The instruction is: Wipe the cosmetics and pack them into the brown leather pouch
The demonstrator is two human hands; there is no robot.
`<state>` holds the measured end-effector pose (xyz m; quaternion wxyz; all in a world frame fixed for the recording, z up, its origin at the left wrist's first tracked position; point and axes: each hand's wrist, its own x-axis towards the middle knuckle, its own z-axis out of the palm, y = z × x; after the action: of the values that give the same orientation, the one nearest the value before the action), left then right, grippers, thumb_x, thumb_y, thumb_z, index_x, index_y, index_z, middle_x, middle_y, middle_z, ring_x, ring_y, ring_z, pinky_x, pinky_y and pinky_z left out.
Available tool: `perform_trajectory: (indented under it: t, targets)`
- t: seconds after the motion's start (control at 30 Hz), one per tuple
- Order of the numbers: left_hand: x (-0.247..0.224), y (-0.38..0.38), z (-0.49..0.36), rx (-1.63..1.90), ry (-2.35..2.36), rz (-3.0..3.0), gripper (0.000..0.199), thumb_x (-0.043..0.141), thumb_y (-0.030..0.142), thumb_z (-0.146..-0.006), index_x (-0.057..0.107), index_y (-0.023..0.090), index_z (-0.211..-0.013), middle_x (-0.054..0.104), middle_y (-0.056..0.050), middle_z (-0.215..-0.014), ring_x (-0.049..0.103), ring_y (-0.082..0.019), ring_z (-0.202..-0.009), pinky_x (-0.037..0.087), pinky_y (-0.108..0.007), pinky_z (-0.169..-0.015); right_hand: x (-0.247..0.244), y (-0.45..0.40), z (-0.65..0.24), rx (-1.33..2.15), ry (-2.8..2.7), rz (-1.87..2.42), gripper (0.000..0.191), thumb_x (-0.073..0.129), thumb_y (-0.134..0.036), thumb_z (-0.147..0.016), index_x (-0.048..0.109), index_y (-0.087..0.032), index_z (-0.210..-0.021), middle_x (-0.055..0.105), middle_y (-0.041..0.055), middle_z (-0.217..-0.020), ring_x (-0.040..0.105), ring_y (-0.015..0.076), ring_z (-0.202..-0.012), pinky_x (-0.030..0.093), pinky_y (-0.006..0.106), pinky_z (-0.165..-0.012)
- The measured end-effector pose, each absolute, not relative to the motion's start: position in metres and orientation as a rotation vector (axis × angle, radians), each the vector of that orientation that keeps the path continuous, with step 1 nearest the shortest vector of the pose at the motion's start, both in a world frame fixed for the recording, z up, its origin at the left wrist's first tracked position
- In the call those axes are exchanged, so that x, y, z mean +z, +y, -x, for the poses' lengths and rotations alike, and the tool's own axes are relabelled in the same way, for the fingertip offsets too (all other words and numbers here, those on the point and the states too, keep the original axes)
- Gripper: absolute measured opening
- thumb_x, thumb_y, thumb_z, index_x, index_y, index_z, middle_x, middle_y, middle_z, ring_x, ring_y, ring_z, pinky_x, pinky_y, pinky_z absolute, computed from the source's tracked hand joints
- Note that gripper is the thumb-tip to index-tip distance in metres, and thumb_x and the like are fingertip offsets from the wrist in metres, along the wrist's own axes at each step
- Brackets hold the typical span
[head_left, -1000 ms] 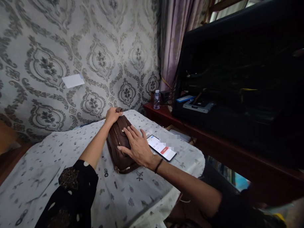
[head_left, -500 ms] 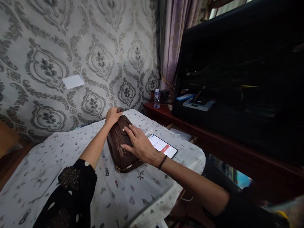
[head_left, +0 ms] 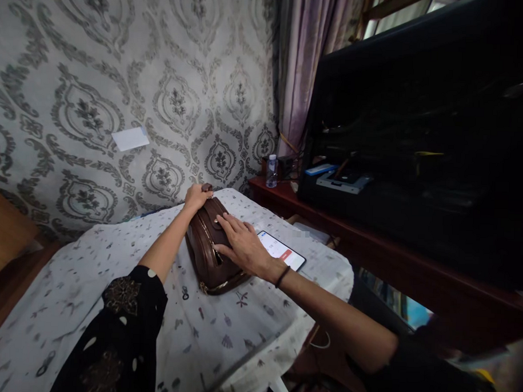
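A dark brown leather handbag [head_left: 205, 257] lies on the cloth-covered table, with a zip line along its front and a small round metal stud on its flap. My left hand [head_left: 197, 197] is closed round its far end, by the strap; the fingertips are partly hidden. Across the right part of the bag rests my right hand [head_left: 245, 247], fingers stretched out and thumb apart, its thumb close to the front zip. A phone [head_left: 287, 257] with a lit screen lies face up just beyond this hand, partly covered by it.
White patterned cloth [head_left: 225, 355] covers the table, its edge hanging at the right. A clear bottle [head_left: 271, 172] stands on a dark red desk [head_left: 355, 225] beside a large black screen [head_left: 418, 121]. A white card [head_left: 130, 139] is on the patterned wall.
My right hand has shifted slightly up and right over the bag, showing more of the front zip. My left hand keeps its hold. The view has moved a little.
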<state>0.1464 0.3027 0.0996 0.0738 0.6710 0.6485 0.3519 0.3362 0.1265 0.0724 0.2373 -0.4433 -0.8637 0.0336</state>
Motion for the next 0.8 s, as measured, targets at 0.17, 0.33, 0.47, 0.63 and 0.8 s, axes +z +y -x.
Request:
perform_trajectory:
  t: [0.17,0.33,0.47,0.63,0.8]
  targets:
    - [0.099,0.304,-0.146,1.076,1.939,-2.007,0.015,0.068,0.035,-0.074,0.069,0.019,-0.073,0.070,-0.003,-0.073,0.064,-0.022,-0.077,0.041,-0.028,-0.066,0.069,0.119,-0.329,-0.061,-2.330,1.280,0.068,0.053,-0.044,-0.098,0.034,-0.012,-0.155,0.033,0.0203,-0.160,0.031,0.0352,-0.149,0.030,0.063,-0.116]
    - [0.098,0.303,-0.145,1.086,1.914,-2.025,0.016,0.067,0.034,-0.074,0.069,0.019,-0.074,0.070,-0.004,-0.072,0.064,-0.022,-0.077,0.040,-0.028,-0.065,0.067,0.106,-0.316,-0.138,-2.281,1.332,0.059,0.046,-0.032,-0.100,0.038,-0.005,-0.152,0.034,0.0214,-0.159,0.032,0.0358,-0.148,0.028,0.061,-0.117]
    - [0.098,0.302,-0.145,1.102,1.904,-2.037,0.015,0.067,0.034,-0.073,0.070,0.019,-0.075,0.070,-0.004,-0.074,0.064,-0.023,-0.079,0.040,-0.028,-0.066,0.062,0.103,-0.310,-0.096,-2.233,1.319,0.074,0.047,-0.052,-0.098,0.038,0.000,-0.150,0.038,0.0243,-0.157,0.032,0.0357,-0.148,0.025,0.057,-0.120]
    - [0.099,0.300,-0.147,1.121,1.878,-2.059,0.012,0.067,0.031,-0.072,0.069,0.019,-0.072,0.069,-0.003,-0.071,0.063,-0.023,-0.078,0.039,-0.029,-0.066,0.056,0.107,-0.311,-0.084,-2.228,1.270,0.091,0.052,-0.068,-0.090,0.039,-0.001,-0.149,0.038,0.0258,-0.156,0.031,0.0364,-0.149,0.024,0.056,-0.120]
    - [0.102,0.293,-0.147,1.142,1.789,-2.107,0.015,0.067,0.032,-0.072,0.065,0.019,-0.065,0.062,0.001,-0.063,0.058,-0.019,-0.072,0.038,-0.027,-0.064,0.055,0.108,-0.311,-0.084,-2.222,1.246,0.088,0.053,-0.065,-0.091,0.040,0.001,-0.148,0.040,0.0265,-0.155,0.033,0.0361,-0.148,0.023,0.055,-0.121]
